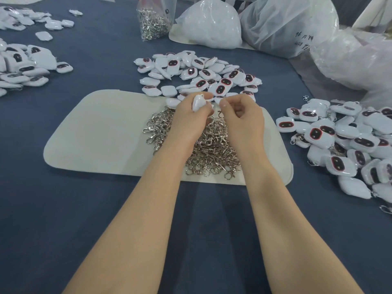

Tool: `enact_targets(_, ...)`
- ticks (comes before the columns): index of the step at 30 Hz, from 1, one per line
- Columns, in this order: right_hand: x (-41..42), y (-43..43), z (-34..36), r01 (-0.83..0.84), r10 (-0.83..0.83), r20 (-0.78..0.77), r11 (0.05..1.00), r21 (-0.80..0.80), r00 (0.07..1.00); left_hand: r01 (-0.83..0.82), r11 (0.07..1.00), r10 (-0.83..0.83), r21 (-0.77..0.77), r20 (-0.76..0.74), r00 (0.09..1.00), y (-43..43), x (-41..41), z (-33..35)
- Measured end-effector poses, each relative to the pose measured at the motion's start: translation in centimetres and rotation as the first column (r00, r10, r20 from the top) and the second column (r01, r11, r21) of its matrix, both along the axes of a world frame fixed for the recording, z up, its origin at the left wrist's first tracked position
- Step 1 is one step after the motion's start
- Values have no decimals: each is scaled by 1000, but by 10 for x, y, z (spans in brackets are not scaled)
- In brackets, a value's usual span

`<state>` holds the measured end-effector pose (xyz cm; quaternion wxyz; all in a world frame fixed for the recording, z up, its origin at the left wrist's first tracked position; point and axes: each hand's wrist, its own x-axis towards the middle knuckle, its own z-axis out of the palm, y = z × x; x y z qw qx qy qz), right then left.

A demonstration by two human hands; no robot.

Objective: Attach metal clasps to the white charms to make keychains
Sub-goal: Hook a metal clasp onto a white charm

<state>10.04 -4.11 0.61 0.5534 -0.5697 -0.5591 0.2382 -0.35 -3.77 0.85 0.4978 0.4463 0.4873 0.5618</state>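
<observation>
My left hand (188, 119) grips a white charm (198, 102) above a heap of silver metal clasps (209, 145) on a cream felt mat (101, 132). My right hand (241, 115) is curled close beside it, thumb and fingers pinching a small metal clasp (220, 113) that hangs just below the fingertips. Both hands meet over the far edge of the mat. Behind them lies a pile of loose white charms (199, 75) with dark red-rimmed faces.
A heap of charms with clasps attached (347, 143) lies at the right. More charms (23, 66) lie at the left. A clear bag of clasps (152, 20) and large white plastic bags (282, 26) stand at the back on the blue tablecloth (63, 209).
</observation>
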Motion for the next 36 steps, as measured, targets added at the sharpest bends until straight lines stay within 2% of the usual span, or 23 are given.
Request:
enact_targets(4, 0, 1, -1, -22, 21, -17, 999, -48, 1000, -41, 993, 65, 107, -227, 972, -3, 1, 0)
enact_targets(8, -1, 2, -4, -21, 26, 128, 999, -44, 991, -35, 976, 121, 215, -402, 908, -3, 2, -3)
enact_targets(11, 1, 2, -6, -9, 13, 194, 1000, -24, 981, -23, 967, 144, 254, -472, 870, -3, 3, -3)
enact_targets(17, -1, 1, -4, -25, 25, 117, 1000, 3, 993, -11, 975, 127, 224, -508, 852, -1, 3, -4)
enact_targets(22, -4, -2, -1, -43, 40, 48, 997, 56, 998, -22, 982, 107, 189, -453, 885, -2, 4, -4)
enact_targets(31, -4, -3, -1, -19, 16, 29, 997, 78, 999, -2, 984, 82, 179, -443, 893, -2, 3, -5)
enact_targets(36, -5, -2, 0, -37, 39, -46, 999, 36, 998, -39, 988, 96, 152, -389, 916, -1, 1, -4)
